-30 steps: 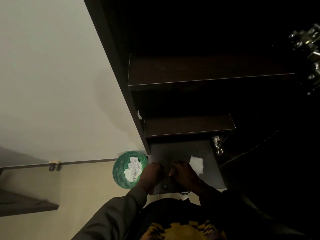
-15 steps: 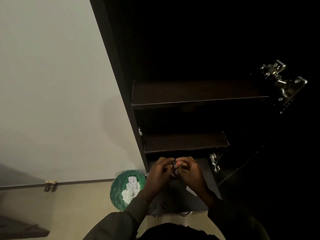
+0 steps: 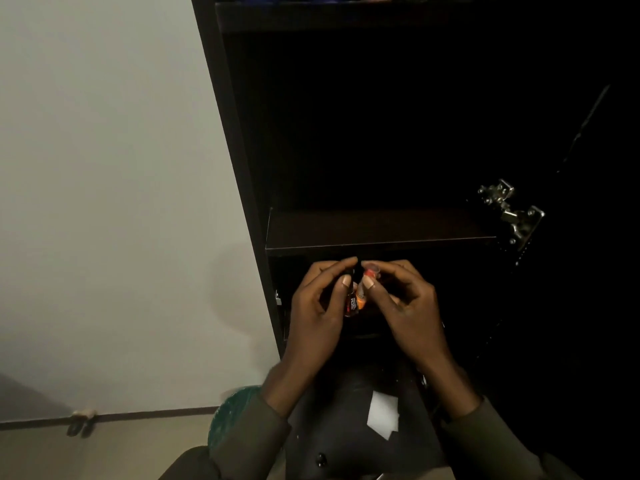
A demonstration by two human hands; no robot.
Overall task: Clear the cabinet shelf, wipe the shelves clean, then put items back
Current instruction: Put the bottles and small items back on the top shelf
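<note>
Hands meet in front of the dark cabinet [image 3: 242,168], just below the front edge of its middle shelf [image 3: 377,230]. My left hand [image 3: 318,306] has its grip curled round a small dark bottle [image 3: 352,299], thumb on the near side and fingertips over the far side; I can see a black neck and a red and white label low down. My right hand [image 3: 405,303] pinches a small orange item [image 3: 363,294] just beside that bottle, the two touching or very nearly so. What the orange item is I cannot tell; it is mostly hidden by fingers. Both grips are closed on their objects, held in the air ahead of the shelf, resting on nothing.

Below my wrists lies a dark flat surface [image 3: 332,427] with a white slip of paper [image 3: 382,415] on it. A green bin [image 3: 235,414] stands on the floor just left of it, partly hidden by my left sleeve [image 3: 242,438]. A metal hinge [image 3: 512,209] shines on the open cabinet door at the right, near the shelf's end. A pale wall [image 3: 104,202] fills the left side, with a doorstop [image 3: 81,422] at its base. Higher up, another shelf [image 3: 346,15] is barely visible in the dark.
</note>
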